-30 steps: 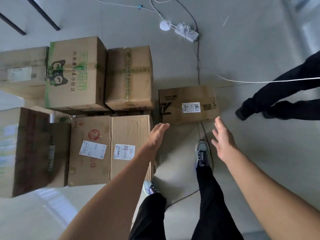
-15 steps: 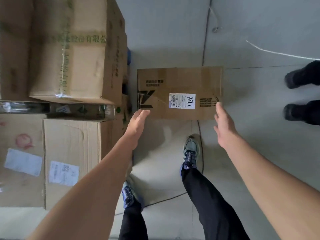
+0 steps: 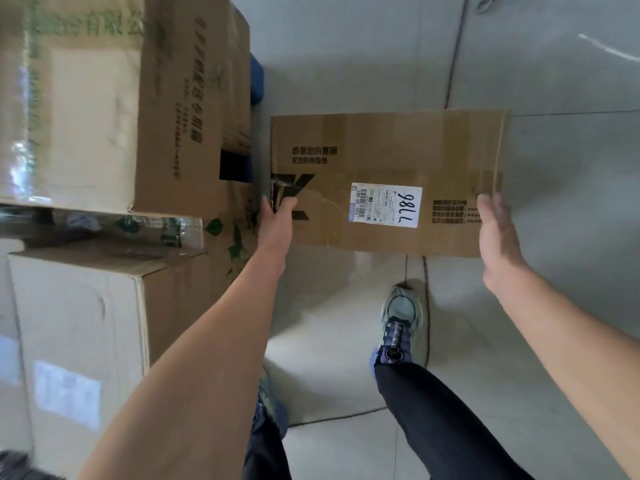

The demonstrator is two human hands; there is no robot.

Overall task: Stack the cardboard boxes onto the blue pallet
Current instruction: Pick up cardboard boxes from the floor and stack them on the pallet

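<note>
Soft daylight, blurred wide-angle edges

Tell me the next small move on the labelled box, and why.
Probably close the right hand onto the right end of the flat brown cardboard box with the white label. The left hand grips its left edge; the right hand's fingers are straight at the other end, so lifting isn't secure yet.
</note>
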